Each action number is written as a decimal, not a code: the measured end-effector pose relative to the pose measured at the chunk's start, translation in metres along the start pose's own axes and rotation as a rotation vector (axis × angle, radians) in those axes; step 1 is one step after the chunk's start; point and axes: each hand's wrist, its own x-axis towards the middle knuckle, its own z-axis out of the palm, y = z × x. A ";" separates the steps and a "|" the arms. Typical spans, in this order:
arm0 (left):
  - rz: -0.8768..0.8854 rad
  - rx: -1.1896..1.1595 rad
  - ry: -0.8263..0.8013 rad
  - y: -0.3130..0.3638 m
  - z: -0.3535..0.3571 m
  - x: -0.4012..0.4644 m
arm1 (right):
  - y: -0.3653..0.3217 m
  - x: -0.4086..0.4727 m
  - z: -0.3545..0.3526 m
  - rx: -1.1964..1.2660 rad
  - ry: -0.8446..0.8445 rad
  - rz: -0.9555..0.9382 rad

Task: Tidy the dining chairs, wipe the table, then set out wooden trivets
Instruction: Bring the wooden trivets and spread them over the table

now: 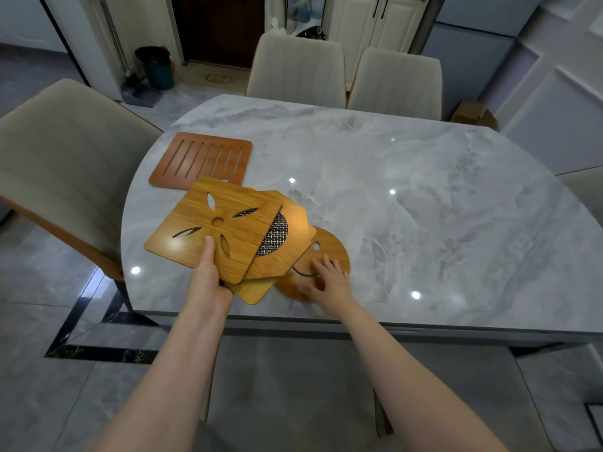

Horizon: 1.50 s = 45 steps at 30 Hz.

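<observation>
Left hand [208, 275]: I see it gripping a fanned stack of light square bamboo trivets [215, 230].
Right hand [326, 278]: fingers spread flat on the round wooden smiley trivet [329, 247].

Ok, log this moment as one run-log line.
stage: setting trivets | left hand: grips fanned stack of light square wooden trivets | right hand: flat on round wooden trivet | placed: reddish slatted square trivet on grey marble table
</observation>
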 end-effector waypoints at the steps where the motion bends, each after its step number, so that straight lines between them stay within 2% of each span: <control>1: 0.000 0.007 -0.007 0.001 0.001 -0.002 | -0.004 -0.003 -0.005 0.171 0.035 0.018; 4: -0.015 0.023 -0.028 0.001 0.008 -0.012 | -0.026 -0.014 -0.019 0.693 0.087 0.139; 7: -0.043 0.036 -0.072 -0.001 0.019 -0.027 | -0.042 -0.024 -0.029 1.035 0.018 0.278; 9: -0.081 0.056 -0.113 -0.003 0.025 -0.039 | -0.046 -0.035 -0.039 1.329 -0.031 0.301; 12: -0.137 0.112 -0.200 -0.010 0.036 -0.061 | -0.043 -0.062 -0.057 1.553 0.001 0.292; 19: -0.216 0.239 -0.339 -0.051 0.059 -0.117 | 0.005 -0.153 -0.105 1.586 0.257 0.335; 22: -0.286 0.292 -0.389 -0.077 0.068 -0.154 | 0.029 -0.204 -0.129 1.567 0.309 0.336; 31: -0.432 0.490 -0.613 -0.186 0.096 -0.267 | 0.113 -0.344 -0.185 1.618 0.566 0.348; 35: -0.473 0.540 -0.622 -0.250 0.103 -0.320 | 0.168 -0.409 -0.208 1.663 0.669 0.354; 41: -0.541 0.519 -0.615 -0.347 0.110 -0.402 | 0.251 -0.504 -0.249 1.675 0.692 0.306; 45: -0.575 0.501 -0.631 -0.393 0.119 -0.446 | 0.289 -0.553 -0.281 1.633 0.739 0.344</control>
